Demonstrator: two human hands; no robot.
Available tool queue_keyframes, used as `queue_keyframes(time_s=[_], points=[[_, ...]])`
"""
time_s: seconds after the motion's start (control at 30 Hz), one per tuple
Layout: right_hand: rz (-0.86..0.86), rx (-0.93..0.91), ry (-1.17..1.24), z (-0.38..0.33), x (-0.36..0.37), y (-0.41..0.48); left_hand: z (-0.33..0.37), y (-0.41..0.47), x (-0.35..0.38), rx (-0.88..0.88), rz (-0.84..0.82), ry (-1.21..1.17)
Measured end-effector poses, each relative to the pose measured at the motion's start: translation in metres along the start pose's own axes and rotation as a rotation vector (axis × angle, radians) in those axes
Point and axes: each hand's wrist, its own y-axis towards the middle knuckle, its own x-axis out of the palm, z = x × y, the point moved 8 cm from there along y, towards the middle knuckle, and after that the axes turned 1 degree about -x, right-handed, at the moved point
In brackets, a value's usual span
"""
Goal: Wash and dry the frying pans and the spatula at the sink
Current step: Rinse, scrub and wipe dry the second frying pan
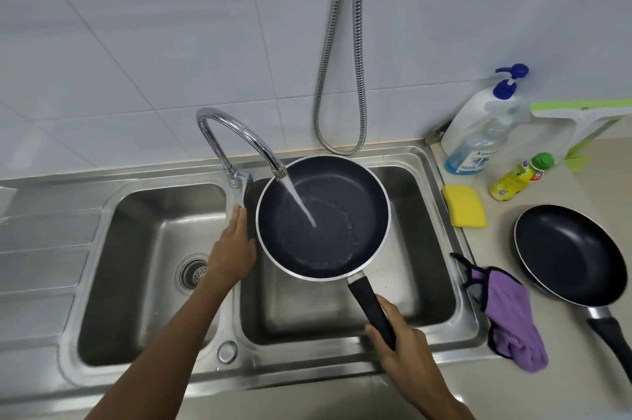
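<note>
A black frying pan (342, 193) with a silver rim hangs over the right sink basin, and tap water runs onto its inside. My right hand (400, 347) grips its black handle (371, 310). With fingers straight, my left hand (236, 245) lies against the pan's left side. A narrow black piece (248, 195), perhaps the spatula, shows between that hand and the pan; the thumb is hidden, so I cannot tell whether the hand holds it. A second black frying pan (571, 252) sits on the counter at the right.
The tap (236, 132) arches over the divider of the steel double sink (441, 180). On the right counter lie a yellow sponge (465, 210), a purple cloth (509, 317), a soap pump bottle (478, 132) and a small yellow bottle (519, 176). A metal hose (338, 77) hangs on the tiled wall.
</note>
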Motion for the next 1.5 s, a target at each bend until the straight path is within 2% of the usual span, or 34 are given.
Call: queue_keyframes(time_s=[0.07,0.13,0.17,0.23,0.3,0.33,0.4,0.47,0.57,0.7,0.83,1.0,1.27,1.5], points=[[-0.001,-0.012,0.005,-0.003,0.000,0.001,-0.007,-0.007,-0.009,-0.080,0.050,-0.100],[-0.002,-0.020,0.015,-0.006,0.001,0.005,-0.022,-0.029,-0.007,-0.280,0.088,-0.181],[-0.004,-0.020,0.026,-0.007,0.003,0.007,-0.024,-0.047,0.002,-0.340,0.053,-0.225],[-0.007,-0.026,0.036,-0.010,0.009,0.010,-0.002,-0.090,0.038,-0.391,-0.187,-0.418],[-0.017,-0.049,0.044,-0.015,0.013,0.008,0.053,-0.135,0.079,-0.368,-0.522,-0.718],[-0.015,-0.063,0.052,-0.016,0.012,0.005,0.080,-0.148,0.094,-0.339,-0.620,-0.875],[-0.012,-0.074,0.044,-0.013,0.006,-0.005,0.121,-0.156,0.114,-0.345,-0.692,-1.156],[-0.017,-0.050,0.004,-0.007,-0.004,-0.010,0.147,-0.149,0.123,-0.386,-0.721,-1.282],[-0.004,-0.067,-0.012,-0.012,-0.015,-0.003,0.161,-0.139,0.127,-0.402,-0.705,-1.304],[-0.011,-0.124,0.039,-0.036,0.001,0.005,0.141,-0.127,0.110,-0.412,-0.577,-1.290],[-0.037,-0.147,0.065,-0.029,0.008,-0.009,0.130,-0.140,0.109,-0.397,-0.579,-1.268],[-0.005,-0.098,0.028,-0.004,-0.016,-0.011,0.158,-0.147,0.132,-0.406,-0.589,-1.233],[-0.021,-0.168,0.072,-0.035,-0.003,0.004,0.135,-0.126,0.112,-0.435,-0.494,-1.195],[-0.013,-0.129,0.046,-0.006,-0.021,-0.008,0.143,-0.153,0.112,-0.287,-0.691,-1.083]])
